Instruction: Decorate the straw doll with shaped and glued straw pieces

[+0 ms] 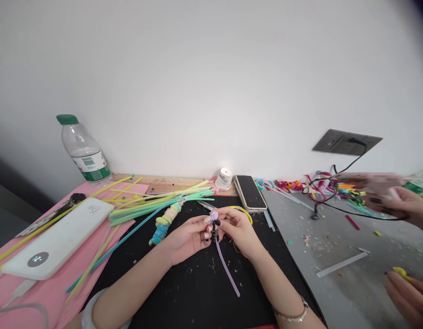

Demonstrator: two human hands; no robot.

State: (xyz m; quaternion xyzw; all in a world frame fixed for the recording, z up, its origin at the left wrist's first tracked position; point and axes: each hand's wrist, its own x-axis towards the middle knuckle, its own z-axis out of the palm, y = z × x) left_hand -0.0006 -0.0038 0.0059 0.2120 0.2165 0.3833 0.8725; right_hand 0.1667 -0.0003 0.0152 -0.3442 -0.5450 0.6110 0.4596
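A light purple pipe cleaner (227,269) is pinched between my two hands above a black mat. Its top end is coiled into a small lump at the fingertips, and its straight tail hangs toward me. My left hand (192,235) grips the lump from the left with thumb and fingers. From the right, my right hand (239,228) closes on the same piece, thumb against it. Just left of my left hand lies a thick twisted pipe-cleaner piece (166,221) in yellow, cream and blue. A yellow loop (243,210) shows partly behind my right hand.
Green and yellow pipe cleaners (136,212) lie left, near a white power bank (60,237) and a water bottle (86,153). A phone (251,193) and small white cup (224,178) stand behind. At right, a co-worker's hands (408,205) work near a black cable (355,214).
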